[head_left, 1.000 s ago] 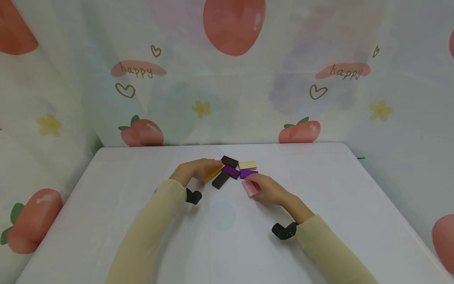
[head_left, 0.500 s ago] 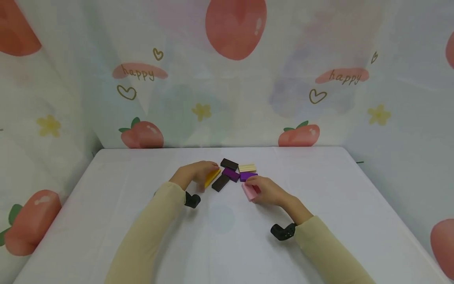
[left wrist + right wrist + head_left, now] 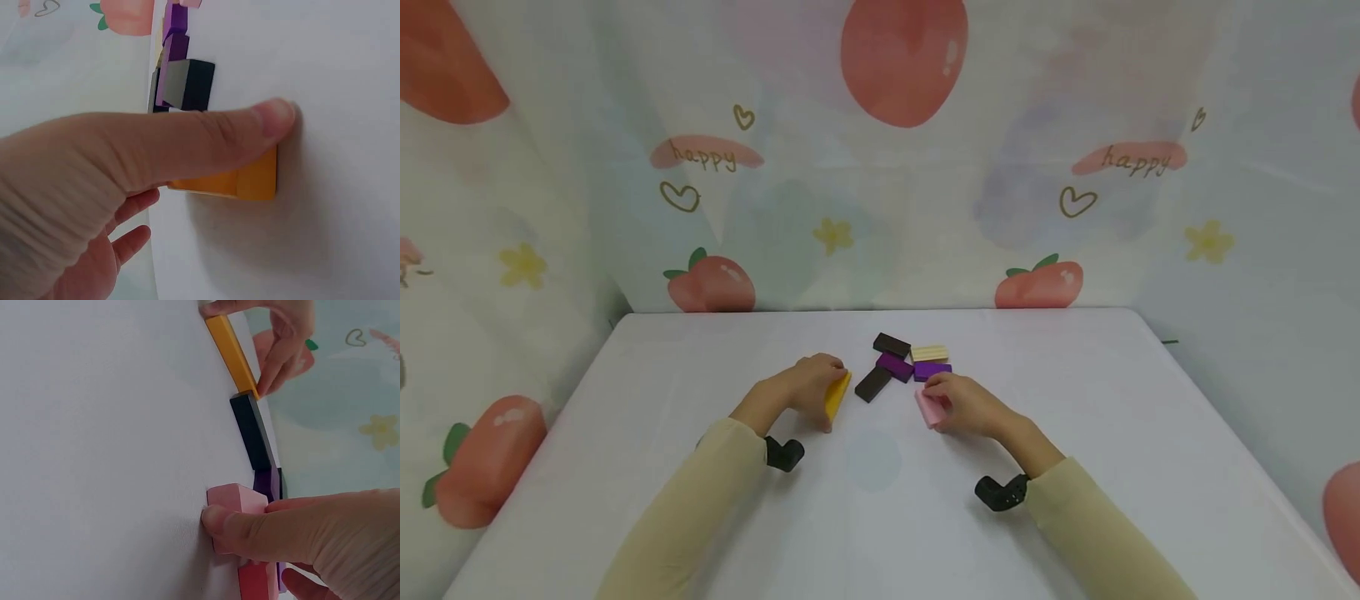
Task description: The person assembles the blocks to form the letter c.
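Note:
My left hand (image 3: pixel 808 387) pinches a yellow block (image 3: pixel 837 394) by its ends, thumb at the near end and fingers at the far one. The block stands at the left of a small group. In the right wrist view the yellow block (image 3: pixel 232 356) lies close to a dark block (image 3: pixel 252 430). A pink block (image 3: pixel 929 410) is gripped by my right hand (image 3: pixel 967 406), just in front of a purple block (image 3: pixel 932 371). Beside the pink one, a red block (image 3: pixel 255 582) shows partly under that hand in the right wrist view.
Between the hands lie two dark brown blocks (image 3: pixel 873 384), a darker purple block (image 3: pixel 895 367) and a cream block (image 3: pixel 929 353). All rest on a white table (image 3: pixel 880 517). A printed cloth (image 3: pixel 880 200) hangs behind the table's far edge.
My left hand has drawn the yellow block left and nearer, away from the dark block, and turned it steeper. My right hand stays at the pink block. The view shifts slightly.

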Tool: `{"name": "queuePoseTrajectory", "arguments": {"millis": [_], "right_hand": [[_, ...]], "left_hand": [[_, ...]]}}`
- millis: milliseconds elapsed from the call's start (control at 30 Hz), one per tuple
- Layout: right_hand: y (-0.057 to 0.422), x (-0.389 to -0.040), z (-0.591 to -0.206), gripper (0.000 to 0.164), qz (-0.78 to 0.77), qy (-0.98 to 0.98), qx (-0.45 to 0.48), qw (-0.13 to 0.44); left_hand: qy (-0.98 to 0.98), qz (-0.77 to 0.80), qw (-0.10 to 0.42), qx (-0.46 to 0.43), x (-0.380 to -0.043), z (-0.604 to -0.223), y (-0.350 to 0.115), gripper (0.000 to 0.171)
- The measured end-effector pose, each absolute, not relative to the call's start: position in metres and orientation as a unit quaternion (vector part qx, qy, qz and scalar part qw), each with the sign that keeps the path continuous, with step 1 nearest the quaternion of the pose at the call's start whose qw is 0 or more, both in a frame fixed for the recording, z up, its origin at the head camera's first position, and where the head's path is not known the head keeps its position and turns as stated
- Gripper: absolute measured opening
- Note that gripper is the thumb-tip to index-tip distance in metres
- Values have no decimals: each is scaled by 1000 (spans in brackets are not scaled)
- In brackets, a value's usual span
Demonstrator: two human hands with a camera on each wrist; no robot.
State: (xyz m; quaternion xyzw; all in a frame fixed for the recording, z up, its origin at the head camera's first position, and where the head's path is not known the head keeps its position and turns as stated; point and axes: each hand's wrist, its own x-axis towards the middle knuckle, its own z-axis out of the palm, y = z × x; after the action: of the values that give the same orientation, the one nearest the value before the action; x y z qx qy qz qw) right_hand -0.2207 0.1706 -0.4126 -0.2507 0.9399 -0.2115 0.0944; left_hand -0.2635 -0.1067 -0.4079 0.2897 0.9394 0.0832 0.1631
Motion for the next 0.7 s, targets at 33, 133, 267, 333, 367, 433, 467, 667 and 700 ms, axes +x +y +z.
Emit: {"name": "queuePoseTrajectory", "arguments": {"millis": [33,133,267,333,367,433,467,667,700], "right_hand": [[170,-219,-413,50,-211,940,-251,93],[168,-216,-414,50,-208,940,-256,87],[166,-211,-420,48,-188,938,-280,72],[165,-207,-424,46,-179,937,-294,57],[165,-206,-425,45,-174,938,-297,49],[164,-202,-427,44,-171,939,-295,38],[164,-201,-427,44,-175,940,-289,35],[162,-187,-429,49,-205,945,-254,24],[161,-184,-430,49,-210,945,-250,21]], "left_hand": [[940,87,159,289,-259,-410,-109,86],[940,96,146,293,-246,-416,-115,87],[936,104,134,307,-225,-423,-125,90],[933,117,129,316,-214,-426,-129,91],[930,126,126,321,-208,-428,-130,92],[927,144,119,326,-199,-430,-133,92],[926,151,115,326,-194,-431,-134,93],[934,175,84,301,-170,-436,-138,97],[935,179,76,297,-166,-437,-138,97]]}}
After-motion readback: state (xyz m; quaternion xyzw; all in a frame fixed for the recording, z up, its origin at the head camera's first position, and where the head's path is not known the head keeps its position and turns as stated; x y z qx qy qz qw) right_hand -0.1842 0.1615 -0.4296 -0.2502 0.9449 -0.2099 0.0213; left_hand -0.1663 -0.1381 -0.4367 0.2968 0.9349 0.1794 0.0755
